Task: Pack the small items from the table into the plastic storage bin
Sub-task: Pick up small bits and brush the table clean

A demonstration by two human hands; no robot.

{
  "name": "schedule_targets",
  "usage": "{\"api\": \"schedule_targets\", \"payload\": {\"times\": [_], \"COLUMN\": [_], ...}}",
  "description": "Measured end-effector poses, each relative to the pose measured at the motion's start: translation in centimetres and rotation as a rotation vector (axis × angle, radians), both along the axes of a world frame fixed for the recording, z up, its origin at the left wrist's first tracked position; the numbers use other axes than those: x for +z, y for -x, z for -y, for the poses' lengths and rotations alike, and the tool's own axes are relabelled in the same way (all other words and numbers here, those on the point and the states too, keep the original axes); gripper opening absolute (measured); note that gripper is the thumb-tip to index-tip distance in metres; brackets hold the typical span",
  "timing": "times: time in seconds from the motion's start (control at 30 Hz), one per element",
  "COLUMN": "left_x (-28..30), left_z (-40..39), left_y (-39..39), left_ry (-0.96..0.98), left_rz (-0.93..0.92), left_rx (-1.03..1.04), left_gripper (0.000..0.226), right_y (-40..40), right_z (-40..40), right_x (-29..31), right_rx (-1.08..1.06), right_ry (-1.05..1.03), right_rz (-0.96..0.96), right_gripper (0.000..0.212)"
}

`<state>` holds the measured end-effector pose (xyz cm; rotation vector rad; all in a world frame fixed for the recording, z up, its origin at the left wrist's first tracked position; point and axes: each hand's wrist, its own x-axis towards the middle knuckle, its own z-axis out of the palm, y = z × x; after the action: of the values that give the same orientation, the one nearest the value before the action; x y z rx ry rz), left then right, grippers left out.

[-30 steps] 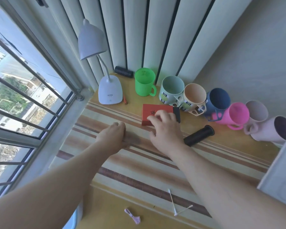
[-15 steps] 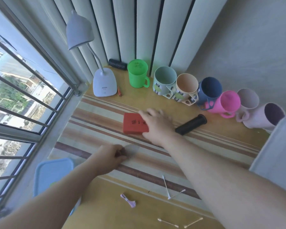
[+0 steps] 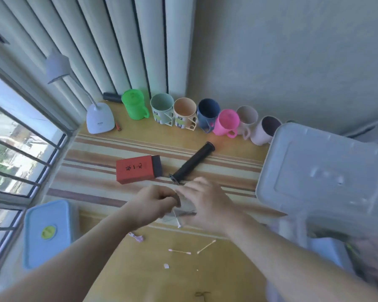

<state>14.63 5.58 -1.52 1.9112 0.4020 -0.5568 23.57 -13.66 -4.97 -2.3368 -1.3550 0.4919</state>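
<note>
My left hand (image 3: pixel 153 203) and my right hand (image 3: pixel 207 205) meet over the striped mat (image 3: pixel 96 171), both pinching a small clear plastic bag (image 3: pixel 183 209). A cotton swab (image 3: pixel 176 220) pokes out below the bag. Behind the hands lie a red box (image 3: pixel 135 172) with a black end and a black handle grip (image 3: pixel 192 165). Two more cotton swabs (image 3: pixel 179 251) and a pink scrap (image 3: pixel 136 236) lie on the wooden table (image 3: pixel 140 280) nearer to me. The grey plastic storage bin lid (image 3: pixel 323 177) fills the right side, blurred.
A row of several coloured mugs (image 3: pixel 207 113) stands along the back wall. At the back left are a white desk lamp (image 3: pixel 99 118), a black roll and a red pen. A blue-lidded container (image 3: pixel 47 233) sits at the left by the window.
My right hand let go of the red box and came back to meet the left hand at the clear bag. The view tilted down and right, showing the grey bin lid.
</note>
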Motion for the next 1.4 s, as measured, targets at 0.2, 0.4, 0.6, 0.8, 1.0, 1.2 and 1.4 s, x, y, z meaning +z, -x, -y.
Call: {"api": "schedule_targets", "payload": {"times": [0.2,0.4,0.6,0.8,1.0,1.2,1.4], "left_x": [4.8,6.4,4.6,-0.1,-0.3,1.5,1.0], "left_z": [12.0,27.6,40.3,44.4,44.9,45.8,48.2], "left_y": [-2.3,-3.7,-3.7,-0.2,0.8,-0.9,-2.6], "left_ry": [0.081,-0.163,-0.299,-0.496,-0.502,-0.428,-0.509], "left_rz": [0.102,0.232,0.28,0.111,0.194,0.362,0.389], "left_rx": [-0.021,-0.45,-0.674,-0.888,-0.708,-0.528,-0.599], "left_gripper": [0.018,0.025,0.03,0.039,0.032,0.038,0.048], "right_y": [-0.4,1.2,5.8,7.5,5.0,4.1,5.8], "right_z": [13.7,35.7,47.3,48.4,50.9,55.9,56.5], "right_x": [5.5,6.2,4.2,2.8,2.8,3.4,3.5], "right_rx": [-0.315,-0.739,-0.632,-0.629,-0.814,-0.912,-0.905], "right_ry": [-0.09,0.051,0.474,0.495,0.515,0.548,0.436], "right_rz": [0.003,0.055,-0.036,0.081,0.11,0.051,-0.009], "right_gripper": [0.07,0.086,0.076,0.066,0.064,0.064,0.068]}}
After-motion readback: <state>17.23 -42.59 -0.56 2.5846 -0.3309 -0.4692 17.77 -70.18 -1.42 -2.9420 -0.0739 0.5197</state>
